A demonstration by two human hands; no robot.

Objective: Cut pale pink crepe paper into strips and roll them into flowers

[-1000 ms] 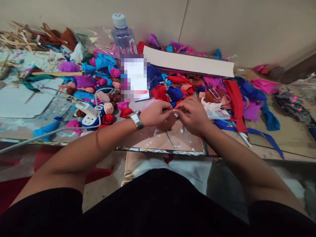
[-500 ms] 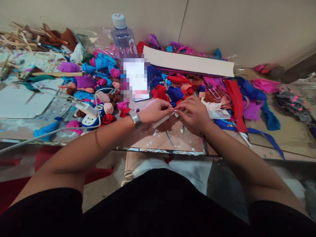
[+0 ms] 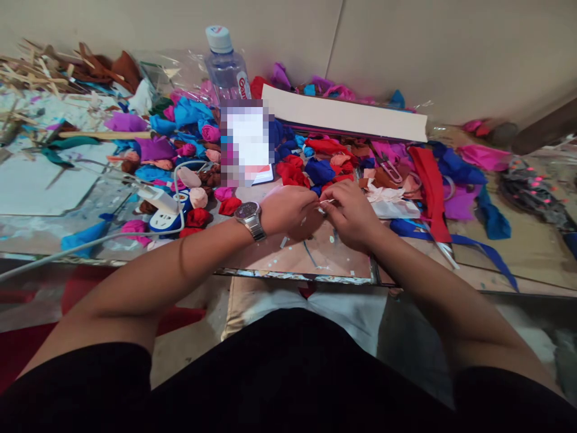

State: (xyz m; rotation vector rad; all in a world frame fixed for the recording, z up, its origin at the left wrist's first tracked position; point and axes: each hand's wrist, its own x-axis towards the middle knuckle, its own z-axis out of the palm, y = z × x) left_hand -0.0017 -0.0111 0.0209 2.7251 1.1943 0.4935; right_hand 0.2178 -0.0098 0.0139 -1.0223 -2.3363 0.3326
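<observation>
My left hand (image 3: 289, 209), a metal watch (image 3: 249, 218) on its wrist, is turned back-up with its fingers closed. My right hand (image 3: 349, 211) pinches a thin white strip (image 3: 323, 206), apparently paper, and only a short bit of it shows between the fingertips of both hands. The left fingertips meet the right ones there, and the left hand hides the rest. Just right of my right hand lies a stack of pale paper pieces (image 3: 391, 203). Red and blue paper rosettes (image 3: 319, 171) lie beyond the fingers.
A lit phone (image 3: 247, 141) leans in front of a plastic bottle (image 3: 225, 72). A white power strip (image 3: 167, 213) with a cable stands at left. Scissors (image 3: 388, 165), a long cream board (image 3: 342, 114) and red crepe paper (image 3: 430, 186) lie at right. The table's front edge (image 3: 293, 275) is near me.
My left hand has rolled over, so its back and the watch face now show. The white strip that hung below the left fingers is now mostly hidden. My right hand has barely moved.
</observation>
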